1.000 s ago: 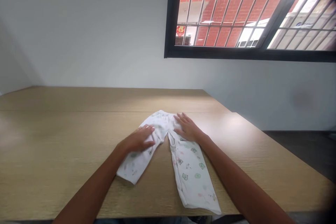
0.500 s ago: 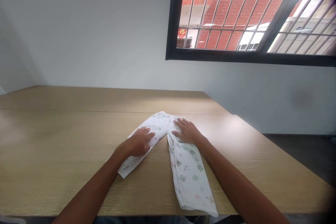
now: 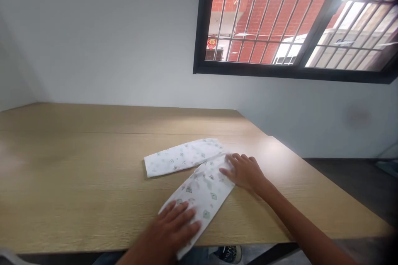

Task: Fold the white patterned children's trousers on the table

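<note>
A pair of small white trousers point(image 3: 214, 176) with green and pink prints lies on the table, its two legs spread in a V. One leg point(image 3: 178, 158) points left; the other slants toward the table's front edge, its end partly hidden. Across that near leg's lower part rests my left hand point(image 3: 175, 230), fingers spread and palm down. At the waist end, on the right, my right hand point(image 3: 245, 172) touches the cloth with fingers spread and slightly bent.
The light wooden table point(image 3: 77, 190) reaches back to a grey-white wall point(image 3: 108, 33). A barred window point(image 3: 280, 25) is at the upper right. Below the table's front edge a dark patterned shoe point(image 3: 229, 253) shows.
The trousers have turned, their waist end swinging right and the legs leftward. My left hand has moved from the far leg to the near leg; my right hand has shifted right and nearer me.
</note>
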The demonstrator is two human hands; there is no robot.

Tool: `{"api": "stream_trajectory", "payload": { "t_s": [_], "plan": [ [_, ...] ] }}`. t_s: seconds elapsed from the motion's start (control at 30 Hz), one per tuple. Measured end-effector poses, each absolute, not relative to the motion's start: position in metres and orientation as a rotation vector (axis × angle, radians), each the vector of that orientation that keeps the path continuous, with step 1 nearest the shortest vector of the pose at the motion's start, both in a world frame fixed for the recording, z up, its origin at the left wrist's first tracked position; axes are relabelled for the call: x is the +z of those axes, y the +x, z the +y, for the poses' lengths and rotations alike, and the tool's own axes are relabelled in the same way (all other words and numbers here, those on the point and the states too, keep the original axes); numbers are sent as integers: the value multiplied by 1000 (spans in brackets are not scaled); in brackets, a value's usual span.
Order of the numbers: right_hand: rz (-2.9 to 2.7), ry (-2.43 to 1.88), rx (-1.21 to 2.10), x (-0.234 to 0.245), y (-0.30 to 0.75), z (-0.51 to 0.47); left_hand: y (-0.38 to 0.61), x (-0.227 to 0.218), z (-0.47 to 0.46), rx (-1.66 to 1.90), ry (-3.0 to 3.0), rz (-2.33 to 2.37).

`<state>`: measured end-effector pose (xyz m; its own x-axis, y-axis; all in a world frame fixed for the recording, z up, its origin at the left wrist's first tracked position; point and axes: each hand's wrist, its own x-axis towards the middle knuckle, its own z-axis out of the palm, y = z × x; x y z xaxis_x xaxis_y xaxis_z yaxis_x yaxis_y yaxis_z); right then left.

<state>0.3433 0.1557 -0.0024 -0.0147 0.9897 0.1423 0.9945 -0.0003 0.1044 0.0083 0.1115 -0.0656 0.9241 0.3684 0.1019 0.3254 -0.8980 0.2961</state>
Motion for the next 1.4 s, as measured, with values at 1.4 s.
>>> {"api": "stream_trajectory", "payload": {
  "t_s": [1.4],
  "plan": [
    [-1840,-1756,512,2,376,188,-35,-44,328,838,1829,1147]
  ]
}}
